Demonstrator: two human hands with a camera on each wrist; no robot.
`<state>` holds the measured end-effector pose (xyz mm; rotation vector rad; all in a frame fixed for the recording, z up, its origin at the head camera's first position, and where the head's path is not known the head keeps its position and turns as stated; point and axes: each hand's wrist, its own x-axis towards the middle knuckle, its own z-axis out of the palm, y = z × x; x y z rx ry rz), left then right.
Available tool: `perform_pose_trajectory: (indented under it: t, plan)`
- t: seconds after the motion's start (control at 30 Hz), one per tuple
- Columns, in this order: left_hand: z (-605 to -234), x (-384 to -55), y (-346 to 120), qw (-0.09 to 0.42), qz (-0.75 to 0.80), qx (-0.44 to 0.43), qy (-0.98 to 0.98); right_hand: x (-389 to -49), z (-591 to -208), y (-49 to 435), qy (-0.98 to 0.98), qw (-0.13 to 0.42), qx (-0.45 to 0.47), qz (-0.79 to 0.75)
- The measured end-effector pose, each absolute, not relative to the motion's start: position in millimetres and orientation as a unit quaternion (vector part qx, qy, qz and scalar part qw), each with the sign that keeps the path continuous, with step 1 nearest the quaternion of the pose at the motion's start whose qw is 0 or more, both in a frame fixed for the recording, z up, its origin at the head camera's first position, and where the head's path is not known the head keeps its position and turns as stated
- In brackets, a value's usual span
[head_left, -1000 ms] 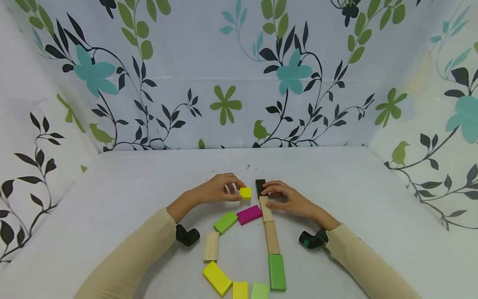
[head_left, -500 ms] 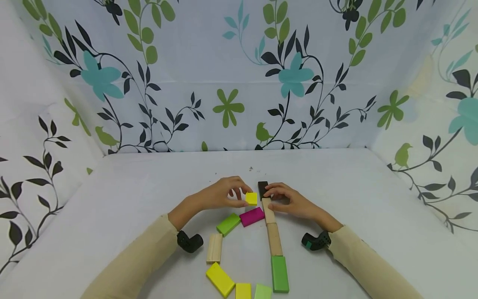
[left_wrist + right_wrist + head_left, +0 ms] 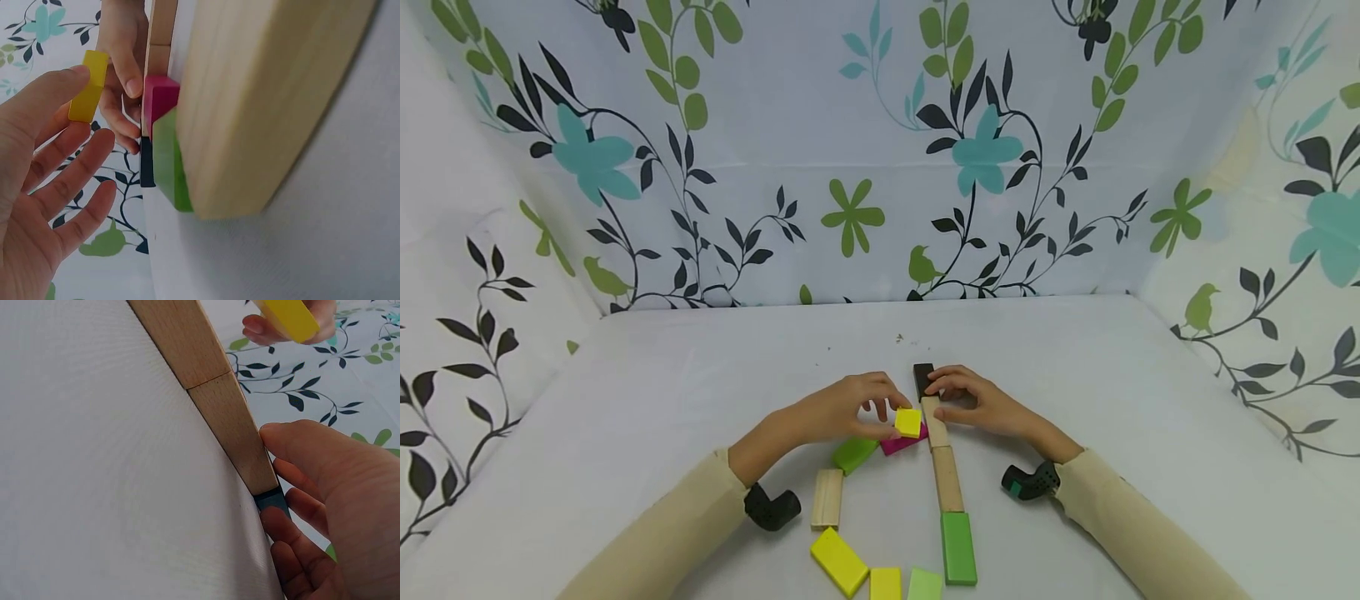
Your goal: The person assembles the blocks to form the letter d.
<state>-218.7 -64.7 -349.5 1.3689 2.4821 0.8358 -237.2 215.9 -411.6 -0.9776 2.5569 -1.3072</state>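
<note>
My left hand (image 3: 846, 408) pinches a small yellow block (image 3: 907, 422) between thumb and fingertips, with the other fingers spread in the left wrist view. The yellow block overlaps a magenta block (image 3: 897, 446) in the head view. Loosely bent, the fingers of my right hand (image 3: 992, 407) rest at a black block (image 3: 922, 380), which heads a straight row. Its thumb touches the top of the plain wooden block (image 3: 936, 429) beside the black one. In the right wrist view the fingers partly cover the black block (image 3: 272, 499).
Below the wooden block, the row goes on with another wooden block (image 3: 947, 479) and a green block (image 3: 958, 548). A curve of blocks bends left: lime green (image 3: 853, 455), wooden (image 3: 827, 500), yellow (image 3: 839, 562), smaller yellow (image 3: 885, 585) and pale green (image 3: 925, 585). Patterned cloth (image 3: 850, 150) hangs behind the white table (image 3: 1037, 342).
My left hand has carried the yellow block right and nearer to me, from beside the black block to over the magenta block. My right hand has stayed in place.
</note>
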Motion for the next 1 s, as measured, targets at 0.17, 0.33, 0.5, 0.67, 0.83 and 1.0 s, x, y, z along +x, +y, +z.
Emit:
perform_pose_trajectory:
  t: [0.17, 0.33, 0.5, 0.67, 0.83, 1.0]
  plan:
    - [-349, -212, -64, 0.087, 0.262, 0.475, 0.835, -238, -411, 216, 0.844, 0.047, -0.325, -0.425]
    - [-347, -203, -62, 0.083, 0.258, 0.484, 0.832, -238, -412, 216, 0.841, 0.037, -0.331, -0.426]
    - [-347, -194, -60, 0.078, 0.253, 0.497, 0.826, -237, -413, 216, 0.842, 0.044, -0.325, -0.428]
    - [-351, -187, -57, 0.085, 0.256, 0.511, 0.816, -237, -413, 216, 0.839, 0.035, -0.334, -0.428]
    - [-350, -178, -52, 0.087, 0.238, 0.524, 0.813, -238, -415, 217, 0.839, 0.030, -0.340, -0.424]
    - [-349, -172, -48, 0.080, 0.227, 0.550, 0.800, -238, -416, 217, 0.840, 0.035, -0.337, -0.424]
